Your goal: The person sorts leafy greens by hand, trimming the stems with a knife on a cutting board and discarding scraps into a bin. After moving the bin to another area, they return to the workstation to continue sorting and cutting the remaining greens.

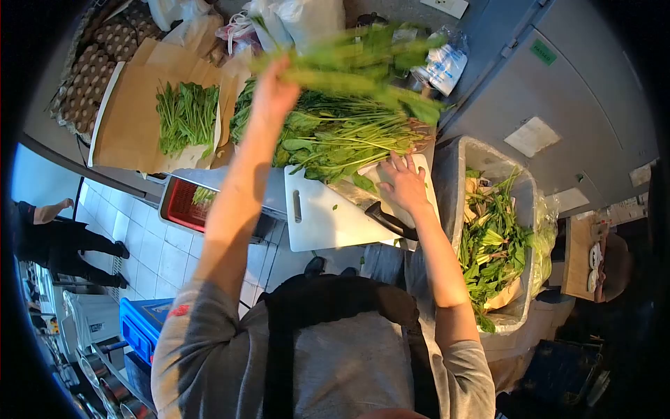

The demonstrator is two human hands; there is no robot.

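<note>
green leafy stems fill the grip of the left hand [273, 91], whose fingers are curled shut round a long bunch of blurred green-leaved stalks [363, 66], lifted above and beyond the white plastic cutting board with a slot handle [321, 216]. the right hand [403, 183] lies with fingers spread and flat near the far right corner of that board; whether it presses a leaf or only the board surface cannot be told. a black-handled knife [391, 222] rests on the board just beside that hand, toward the person. at the board's far edge, touching it, lies a loose heap of green leafy vegetables [335, 136]. right of the board stands a grey bin lined with clear plastic, holding trimmed green scraps [493, 244]. far left of the board, a smaller pile of sorted greens on brown paper [185, 115] sits apart. left of the board's near edge a red plastic crate [183, 204] shows below the counter.

judging by this, the step in hand looks like moving a bunch between heap and board. the next move seems to call for laying the stalks aligned on the board, clear of the blade.
</note>
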